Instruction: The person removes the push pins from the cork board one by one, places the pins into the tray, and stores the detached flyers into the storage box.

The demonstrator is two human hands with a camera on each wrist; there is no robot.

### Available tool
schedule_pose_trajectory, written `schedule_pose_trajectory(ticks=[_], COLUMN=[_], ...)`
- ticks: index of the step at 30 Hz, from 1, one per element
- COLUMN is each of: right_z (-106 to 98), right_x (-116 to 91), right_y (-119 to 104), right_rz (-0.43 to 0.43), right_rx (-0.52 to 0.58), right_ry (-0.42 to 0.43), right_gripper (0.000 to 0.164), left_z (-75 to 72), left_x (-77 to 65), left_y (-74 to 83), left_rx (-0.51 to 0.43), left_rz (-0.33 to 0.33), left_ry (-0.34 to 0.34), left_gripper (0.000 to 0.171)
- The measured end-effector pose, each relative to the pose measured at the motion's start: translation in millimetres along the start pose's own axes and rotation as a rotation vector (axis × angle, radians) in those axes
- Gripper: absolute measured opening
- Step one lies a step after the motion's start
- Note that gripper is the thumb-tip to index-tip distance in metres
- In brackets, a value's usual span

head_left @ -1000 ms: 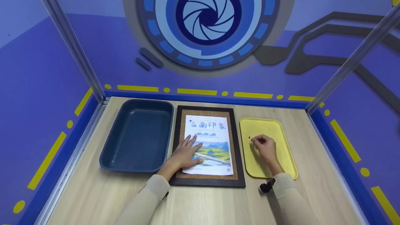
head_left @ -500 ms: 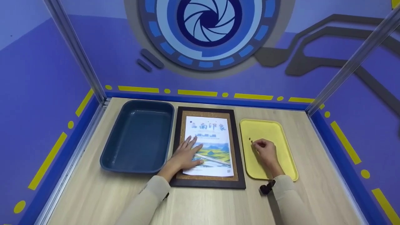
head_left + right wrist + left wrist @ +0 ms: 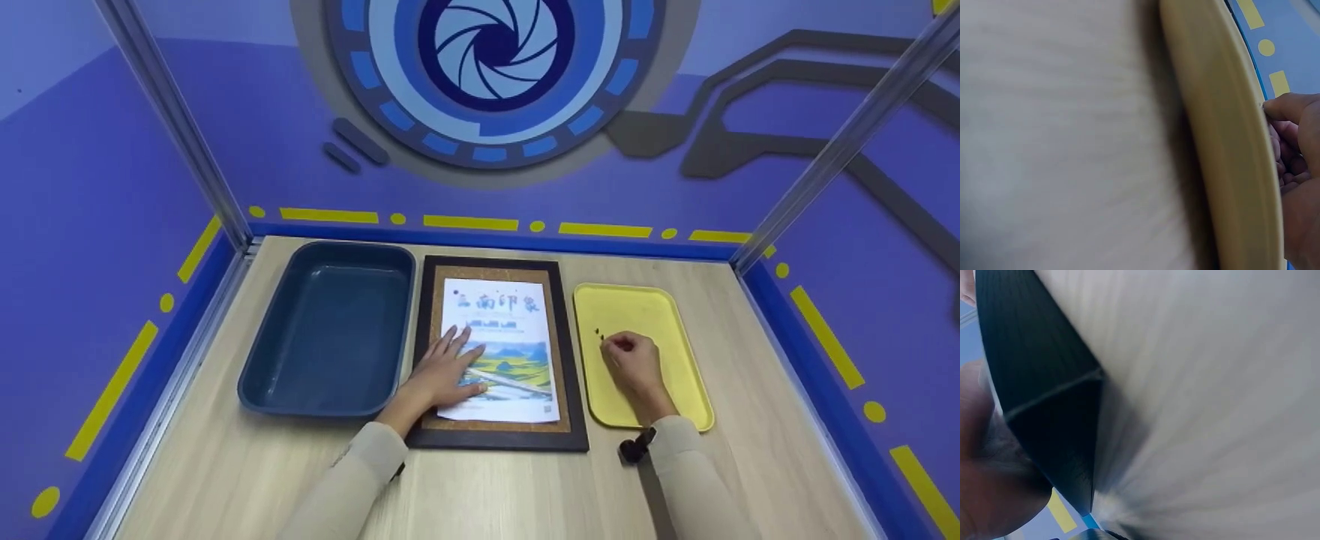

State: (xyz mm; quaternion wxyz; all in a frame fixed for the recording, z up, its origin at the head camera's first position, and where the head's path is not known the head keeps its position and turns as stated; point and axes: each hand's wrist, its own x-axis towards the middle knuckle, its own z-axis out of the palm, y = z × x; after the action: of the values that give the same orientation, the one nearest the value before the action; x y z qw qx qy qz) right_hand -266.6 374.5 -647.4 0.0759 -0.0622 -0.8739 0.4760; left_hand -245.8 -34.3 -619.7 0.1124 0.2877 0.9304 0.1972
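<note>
My left hand (image 3: 444,373) lies spread and flat on a printed paper poster (image 3: 517,298), which rests on a dark-framed cork board (image 3: 561,426). A small dark round dot (image 3: 455,292) marks the poster's upper left corner. My right hand (image 3: 636,365) is over the yellow tray (image 3: 667,315), its thumb and index finger brought close together. Just beyond the fingertips are tiny dark specks (image 3: 597,331) on the tray, too small to identify. Whether anything is between those fingertips is hidden. In the right wrist view the tray's side (image 3: 1230,135) covers part of the fingers.
To the left of the board stands a deep dark blue tray (image 3: 330,337). All of it sits on a light wooden table (image 3: 495,495). Blue-purple panels (image 3: 495,199) with metal corner posts (image 3: 180,127) enclose the back and sides.
My right hand has shifted slightly toward me on the yellow tray, and a second dark speck now shows beside its fingertips. My left hand stays on the poster.
</note>
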Motion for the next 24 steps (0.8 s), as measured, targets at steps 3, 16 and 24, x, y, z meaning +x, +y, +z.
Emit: schedule_pose_trajectory(ticks=[3, 16, 24], right_z=[0.6, 2.1, 1.3], right_x=[0.1, 1.6, 1.3], right_y=[0.7, 3.6, 2.0], right_rz=[0.008, 0.006, 0.027], right_rx=[-0.004, -0.019, 0.025], right_ry=[-0.001, 0.012, 0.013], right_gripper=[0.009, 0.010, 0.012], left_z=[0.9, 1.6, -1.2], left_x=[0.2, -0.8, 0.2], left_y=[-0.2, -0.1, 1.7], left_rx=[0.004, 0.006, 0.007], left_rz=[0.001, 0.006, 0.000], left_ry=[-0.001, 0.004, 0.007], left_gripper=[0.076, 0.075, 0.075])
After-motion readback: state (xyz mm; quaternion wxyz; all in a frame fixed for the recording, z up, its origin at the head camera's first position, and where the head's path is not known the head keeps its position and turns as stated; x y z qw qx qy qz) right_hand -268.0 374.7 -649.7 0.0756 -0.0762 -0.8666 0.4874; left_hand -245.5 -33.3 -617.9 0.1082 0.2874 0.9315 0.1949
